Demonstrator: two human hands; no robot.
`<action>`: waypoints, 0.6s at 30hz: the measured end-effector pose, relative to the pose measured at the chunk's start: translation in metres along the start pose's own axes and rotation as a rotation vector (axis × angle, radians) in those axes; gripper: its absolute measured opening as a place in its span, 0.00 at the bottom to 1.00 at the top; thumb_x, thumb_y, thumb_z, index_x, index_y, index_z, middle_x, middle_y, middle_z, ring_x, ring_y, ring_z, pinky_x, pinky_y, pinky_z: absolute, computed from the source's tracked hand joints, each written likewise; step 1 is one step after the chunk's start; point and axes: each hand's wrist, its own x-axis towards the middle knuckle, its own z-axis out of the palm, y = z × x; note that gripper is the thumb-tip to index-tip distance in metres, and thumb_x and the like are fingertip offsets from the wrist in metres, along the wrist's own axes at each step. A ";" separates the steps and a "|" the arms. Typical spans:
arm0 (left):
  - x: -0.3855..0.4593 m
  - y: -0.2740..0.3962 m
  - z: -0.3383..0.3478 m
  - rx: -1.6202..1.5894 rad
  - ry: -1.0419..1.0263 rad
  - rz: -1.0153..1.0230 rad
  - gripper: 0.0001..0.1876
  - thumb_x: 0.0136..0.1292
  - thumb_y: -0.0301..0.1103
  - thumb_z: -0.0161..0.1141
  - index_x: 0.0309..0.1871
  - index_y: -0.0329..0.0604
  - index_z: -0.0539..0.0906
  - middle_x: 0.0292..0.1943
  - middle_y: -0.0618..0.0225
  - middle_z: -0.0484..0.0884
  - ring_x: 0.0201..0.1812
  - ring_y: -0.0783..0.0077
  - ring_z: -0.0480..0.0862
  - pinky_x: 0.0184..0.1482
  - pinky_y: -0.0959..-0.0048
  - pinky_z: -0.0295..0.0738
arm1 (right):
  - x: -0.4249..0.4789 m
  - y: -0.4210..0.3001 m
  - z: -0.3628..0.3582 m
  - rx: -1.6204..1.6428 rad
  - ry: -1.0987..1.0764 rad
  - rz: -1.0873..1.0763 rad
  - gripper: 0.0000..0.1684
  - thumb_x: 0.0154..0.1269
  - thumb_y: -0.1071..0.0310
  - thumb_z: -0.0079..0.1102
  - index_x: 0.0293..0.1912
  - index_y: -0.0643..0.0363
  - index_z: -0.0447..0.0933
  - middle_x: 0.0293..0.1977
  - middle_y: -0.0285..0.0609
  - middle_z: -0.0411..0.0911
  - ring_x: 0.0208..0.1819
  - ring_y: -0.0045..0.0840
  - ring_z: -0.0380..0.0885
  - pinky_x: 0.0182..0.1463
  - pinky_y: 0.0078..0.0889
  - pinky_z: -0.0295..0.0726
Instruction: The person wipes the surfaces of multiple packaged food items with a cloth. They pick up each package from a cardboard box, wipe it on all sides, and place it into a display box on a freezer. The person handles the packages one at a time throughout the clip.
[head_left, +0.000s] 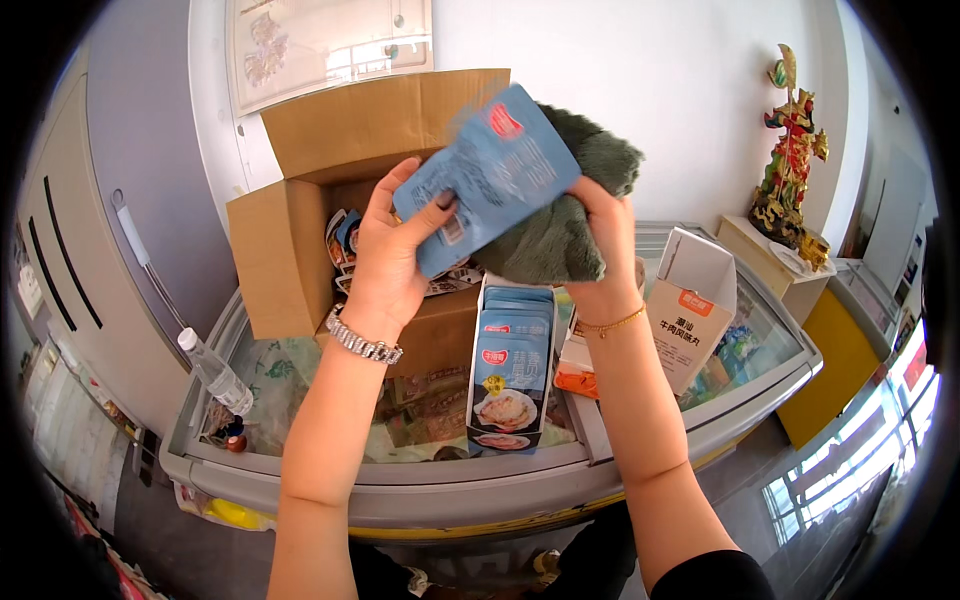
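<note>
My left hand (401, 240) grips a flat blue food pouch (495, 172) by its lower left end, thumb on the printed face. Behind the pouch, my right hand (606, 225) holds a dark green plush cloth (544, 244), part of which rises past the pouch's right edge. Both are held up over a large open cardboard carton (281, 262) with loose printed packets (345, 238) inside. Below my hands stands an open display box (506, 442) filled with several upright blue pouches (513, 360).
Everything rests on a glass-topped chest freezer (420, 484). A water bottle (217, 375) stands at its left. An open white carton (694, 315) and an orange-and-white box (576, 367) are on the right. Beyond the freezer, a painted statue (791, 161) tops a small cabinet (776, 262).
</note>
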 end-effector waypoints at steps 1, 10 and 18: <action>0.000 -0.006 0.001 0.087 -0.001 0.025 0.28 0.60 0.24 0.67 0.62 0.40 0.67 0.49 0.64 0.79 0.49 0.71 0.81 0.42 0.71 0.84 | -0.003 0.004 0.003 0.054 -0.038 0.050 0.15 0.63 0.78 0.54 0.51 0.69 0.75 0.44 0.47 0.80 0.40 0.29 0.82 0.41 0.31 0.84; -0.010 -0.014 -0.007 -0.027 -0.126 -0.149 0.24 0.73 0.50 0.48 0.67 0.49 0.69 0.58 0.69 0.76 0.57 0.73 0.76 0.59 0.64 0.74 | -0.028 0.036 0.020 -0.540 -0.366 -0.503 0.20 0.56 0.85 0.59 0.50 0.64 0.77 0.47 0.37 0.80 0.49 0.17 0.77 0.52 0.21 0.76; -0.009 -0.001 0.000 -0.166 -0.335 -0.134 0.36 0.71 0.65 0.41 0.69 0.45 0.66 0.58 0.68 0.75 0.58 0.73 0.75 0.63 0.71 0.69 | -0.040 0.058 0.022 -0.857 -0.478 -0.981 0.30 0.43 0.83 0.67 0.50 0.62 0.76 0.54 0.53 0.76 0.55 0.46 0.76 0.58 0.38 0.75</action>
